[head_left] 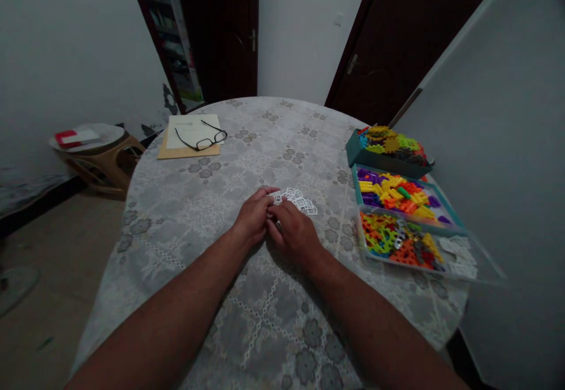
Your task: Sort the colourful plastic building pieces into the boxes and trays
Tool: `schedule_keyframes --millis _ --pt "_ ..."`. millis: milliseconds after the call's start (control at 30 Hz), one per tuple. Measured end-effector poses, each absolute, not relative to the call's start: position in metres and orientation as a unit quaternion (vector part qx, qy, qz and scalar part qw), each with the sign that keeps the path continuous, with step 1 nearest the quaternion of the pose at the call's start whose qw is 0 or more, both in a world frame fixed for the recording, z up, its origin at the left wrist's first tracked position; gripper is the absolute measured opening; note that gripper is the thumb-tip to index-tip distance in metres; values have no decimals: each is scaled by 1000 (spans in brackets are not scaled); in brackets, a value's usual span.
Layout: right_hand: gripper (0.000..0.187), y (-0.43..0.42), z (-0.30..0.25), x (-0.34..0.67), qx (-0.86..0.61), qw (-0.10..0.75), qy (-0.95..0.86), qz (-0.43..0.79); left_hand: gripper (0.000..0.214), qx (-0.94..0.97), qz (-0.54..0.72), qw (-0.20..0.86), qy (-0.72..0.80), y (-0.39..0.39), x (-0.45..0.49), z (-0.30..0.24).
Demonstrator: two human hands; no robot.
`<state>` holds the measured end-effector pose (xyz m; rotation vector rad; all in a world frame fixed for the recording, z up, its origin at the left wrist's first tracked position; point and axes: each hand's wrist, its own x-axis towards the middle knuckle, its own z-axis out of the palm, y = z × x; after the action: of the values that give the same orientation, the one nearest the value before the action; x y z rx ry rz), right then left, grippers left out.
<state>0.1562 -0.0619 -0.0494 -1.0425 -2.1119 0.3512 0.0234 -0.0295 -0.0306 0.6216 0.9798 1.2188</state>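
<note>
Near the middle of the table, my left hand and my right hand meet, fingers bent and closed together. They grip white plastic lattice pieces, part of which stick out past the fingertips to the right. The pieces look like thin flat grids, joined or overlapping in a short fan. My left fingers close on the left end of them, while my right thumb and fingers press at the same spot from the right. What lies between the fingertips is mostly hidden.
On the right stand a teal box of gear-shaped pieces, a tray of colourful blocks, and a clear case with connectors and white lattice pieces. Glasses rest on paper at the back left. Beside the table is a stool.
</note>
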Motion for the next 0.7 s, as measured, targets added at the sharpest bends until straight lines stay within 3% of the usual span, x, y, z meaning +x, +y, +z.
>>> schedule_keyframes --millis 233,467,700 --pt "14 -61 -50 156 -492 369 -779 116 35 308 536 655 434 -33 29 -29" --pt "8 -50 -44 168 -539 470 -685 144 42 349 501 679 407 -33 26 -28" --pt "4 -41 -42 177 -561 489 -633 213 46 367 456 717 379 -31 20 -25"
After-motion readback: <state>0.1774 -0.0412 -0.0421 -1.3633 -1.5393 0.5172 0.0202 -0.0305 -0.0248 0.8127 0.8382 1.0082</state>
